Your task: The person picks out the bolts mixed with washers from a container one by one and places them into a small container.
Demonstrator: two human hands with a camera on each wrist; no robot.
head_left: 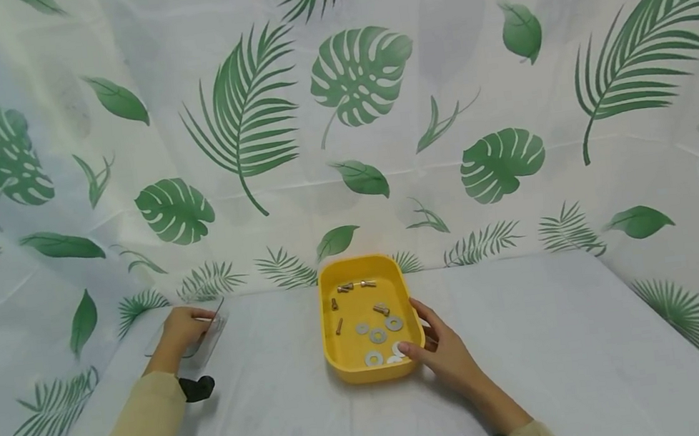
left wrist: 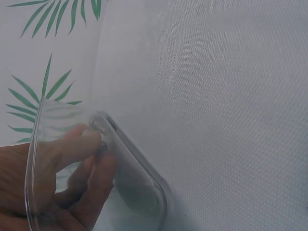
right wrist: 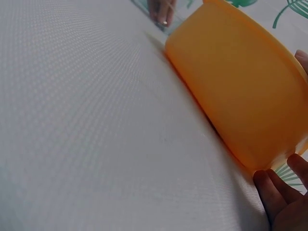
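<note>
My left hand [head_left: 186, 329] reaches into a clear plastic box [head_left: 211, 343] at the left of the table. Through its see-through wall in the left wrist view, the thumb and fingers [left wrist: 103, 175] pinch a small dark-grey metal piece [left wrist: 102, 146], mostly hidden by the fingertips. My right hand [head_left: 448, 354] holds the right side of a yellow bin [head_left: 374, 374], thumb over the rim and fingers against the outer wall. Inside the bin, several flat washers [head_left: 372, 333] lie towards the front, and several small screws [head_left: 381, 310] are scattered behind them.
A white cloth [head_left: 279, 398] covers the table. Behind it hangs a white curtain [head_left: 424, 188] with green leaf prints, reaching the table's back edge. Black wrist mounts [head_left: 198, 388] are worn on both arms.
</note>
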